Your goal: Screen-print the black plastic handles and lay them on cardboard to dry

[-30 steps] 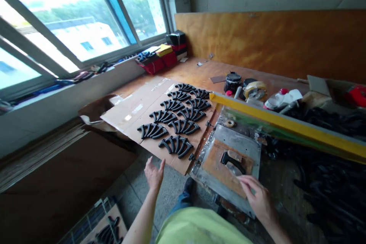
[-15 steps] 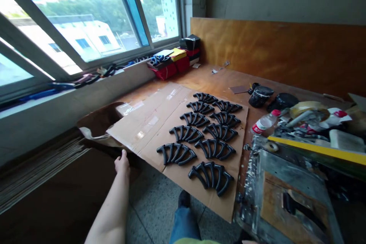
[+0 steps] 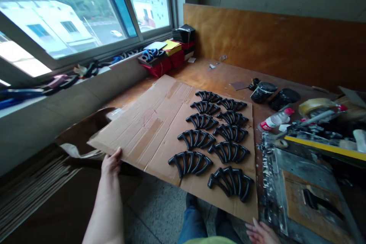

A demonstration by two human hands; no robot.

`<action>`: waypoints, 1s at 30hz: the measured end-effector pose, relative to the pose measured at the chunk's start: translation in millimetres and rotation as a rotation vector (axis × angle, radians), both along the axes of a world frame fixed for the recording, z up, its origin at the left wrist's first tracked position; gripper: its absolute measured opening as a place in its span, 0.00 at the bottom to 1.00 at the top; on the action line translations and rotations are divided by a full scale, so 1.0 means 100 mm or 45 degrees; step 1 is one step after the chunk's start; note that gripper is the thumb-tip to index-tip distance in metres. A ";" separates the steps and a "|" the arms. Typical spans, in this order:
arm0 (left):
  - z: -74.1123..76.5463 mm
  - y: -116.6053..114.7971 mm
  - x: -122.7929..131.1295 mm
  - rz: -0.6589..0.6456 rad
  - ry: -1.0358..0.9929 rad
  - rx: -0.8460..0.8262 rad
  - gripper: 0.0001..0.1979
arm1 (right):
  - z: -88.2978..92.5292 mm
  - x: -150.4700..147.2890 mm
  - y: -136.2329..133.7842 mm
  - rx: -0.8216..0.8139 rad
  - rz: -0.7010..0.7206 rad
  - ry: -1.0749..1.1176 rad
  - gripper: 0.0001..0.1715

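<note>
A large cardboard sheet (image 3: pixel 160 133) lies over the table and juts past its front edge. Fan-shaped groups of glossy black curved pieces (image 3: pixel 191 164), which look like handles, rest in two columns on its right part. My left hand (image 3: pixel 113 162) is closed on the sheet's front left edge, thumb on top and the other fingers hidden beneath. At the front right corner is my right hand (image 3: pixel 261 232), its fingers apart and holding nothing. It is right beside the corner; whether it touches the cardboard I cannot tell.
On the right stand black tubs (image 3: pixel 263 92), a red-capped bottle (image 3: pixel 276 119) and a cluttered work plate (image 3: pixel 303 160). Stacked coloured material (image 3: pixel 160 65) sits by the window. Below left are piled cardboard sheets (image 3: pixel 37 187) and an open dark box (image 3: pixel 85 126).
My left hand has moved up and left from below the sheet's edge and taken hold of it. The sheet's left side has lifted. My right hand has come into view at the right corner.
</note>
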State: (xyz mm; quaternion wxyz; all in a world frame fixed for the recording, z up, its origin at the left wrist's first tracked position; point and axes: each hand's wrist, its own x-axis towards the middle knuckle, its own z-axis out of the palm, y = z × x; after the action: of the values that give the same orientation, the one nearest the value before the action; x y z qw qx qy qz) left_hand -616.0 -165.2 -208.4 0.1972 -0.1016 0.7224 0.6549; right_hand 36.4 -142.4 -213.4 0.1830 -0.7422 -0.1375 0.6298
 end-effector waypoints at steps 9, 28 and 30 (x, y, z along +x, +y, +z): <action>0.36 -0.61 0.09 0.069 0.365 0.120 0.20 | 0.13 -0.18 -0.02 0.087 -0.014 -0.002 0.29; 0.96 -1.23 1.36 0.089 0.696 -0.757 0.25 | 0.32 -1.10 2.34 0.574 0.157 -0.164 0.10; 0.82 -1.27 1.57 -0.023 0.661 -0.768 0.23 | 0.35 -1.13 2.69 0.626 0.170 -0.163 0.10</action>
State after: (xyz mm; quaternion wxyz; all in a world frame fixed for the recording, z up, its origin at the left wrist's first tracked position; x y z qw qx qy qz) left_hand -459.0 -292.4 -126.1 -0.0250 0.0204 0.9090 0.4156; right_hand -77.0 126.5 -178.2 0.3068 -0.7032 -0.3463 0.5399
